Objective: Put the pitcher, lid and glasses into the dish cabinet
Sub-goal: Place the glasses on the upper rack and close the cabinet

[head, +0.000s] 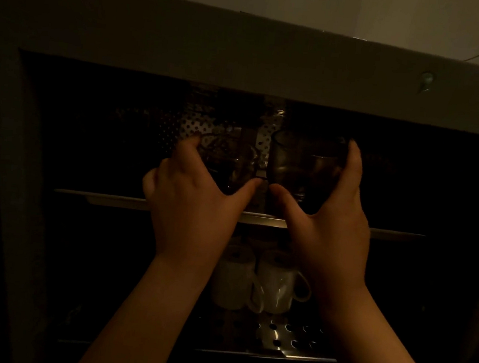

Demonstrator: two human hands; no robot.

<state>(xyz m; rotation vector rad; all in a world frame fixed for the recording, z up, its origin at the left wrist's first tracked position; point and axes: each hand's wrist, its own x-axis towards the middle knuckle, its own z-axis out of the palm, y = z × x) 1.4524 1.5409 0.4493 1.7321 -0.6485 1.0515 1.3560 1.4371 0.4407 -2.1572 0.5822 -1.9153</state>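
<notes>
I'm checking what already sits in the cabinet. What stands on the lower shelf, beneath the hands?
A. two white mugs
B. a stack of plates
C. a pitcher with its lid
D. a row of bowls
A: two white mugs with handles stand side by side on the perforated lower shelf, below the left hand and right hand, each gripping a glass.

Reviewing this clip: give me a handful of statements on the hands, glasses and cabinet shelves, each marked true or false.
1. Each hand holds a glass at the upper shelf. True: the left hand grips the left glass, the right hand the right glass.
2. Two white mugs stand on the lower shelf. True.
3. The lower shelf is solid wood. False: it is perforated metal.
4. The right hand is empty. False: it grips a glass.
5. A pitcher sits beside the mugs. False: none shows there.
</notes>
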